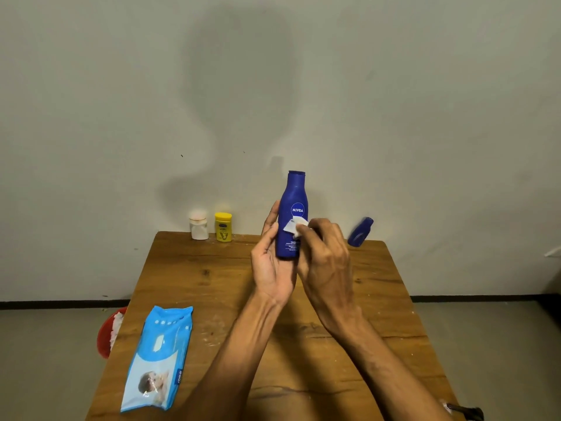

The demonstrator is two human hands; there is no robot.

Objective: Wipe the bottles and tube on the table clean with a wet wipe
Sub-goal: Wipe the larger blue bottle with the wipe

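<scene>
Nearest me, on the left front of the worktop, lies the blue pack of wet wipes, flat and untouched for now. Just past its left edge, off the worktop and lower down, I see a red bin with white stuff in it; used wipes, I'd guess.

Moving up to mid-worktop, here's the action. My left hand is wrapped round the lower body of the big blue bottle, holding it upright and lifted clear of the wood. My right hand is pinched on a small white wet wipe and presses it against the bottle's front, just under the round logo. So both hands are occupied: 1 clamped on the bottle, 1 closed on the wipe.

I judge this as mid-wipe on bottle number 1, with the neck and cap still to cover. Next move, I reckon: turn the bottle in the left hand and run the wipe up and round the back, keeping the grip low so the wipe has room.

Further back, near the far edge, wait 3 more: a white container and a yellow tube standing side by side on the left, and a small blue bottle tilted at the right. Beyond them, just bare wall.
</scene>
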